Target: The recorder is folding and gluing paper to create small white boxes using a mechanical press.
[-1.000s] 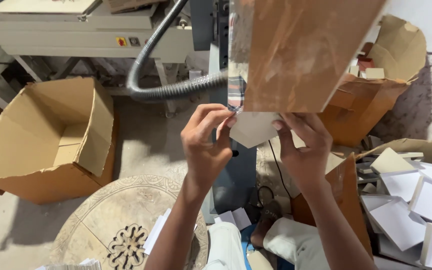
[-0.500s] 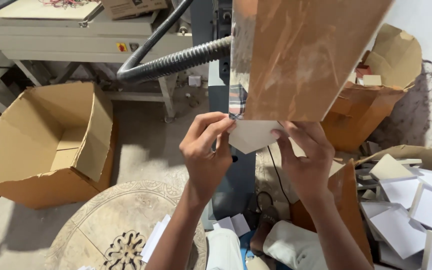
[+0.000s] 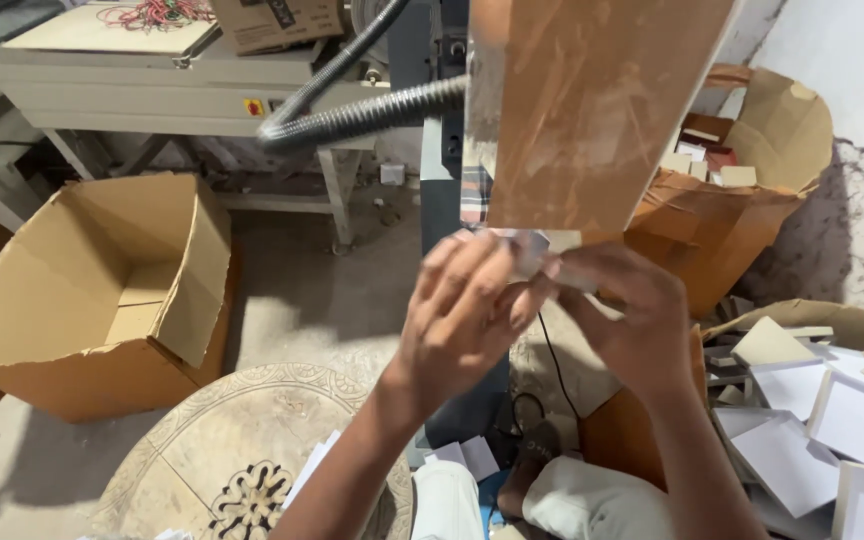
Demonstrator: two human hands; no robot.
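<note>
Both my hands are raised in front of me, under the lower edge of a big brown board (image 3: 597,110) that stands upright on a machine. My left hand (image 3: 462,315) and my right hand (image 3: 627,320) pinch a small white folded card piece (image 3: 537,250) between their fingertips. Most of the card is hidden behind my fingers.
An open, empty cardboard box (image 3: 102,290) lies on the floor at left. A grey ribbed hose (image 3: 362,115) runs from a pale machine table (image 3: 122,70). Several white flat boxes (image 3: 832,420) are heaped at right, below a torn brown carton (image 3: 727,215). A round carved tabletop (image 3: 232,450) is below.
My hands have stayed at the board's lower edge and closed in around the white card, so less of it shows. The view has shifted down and left slightly.
</note>
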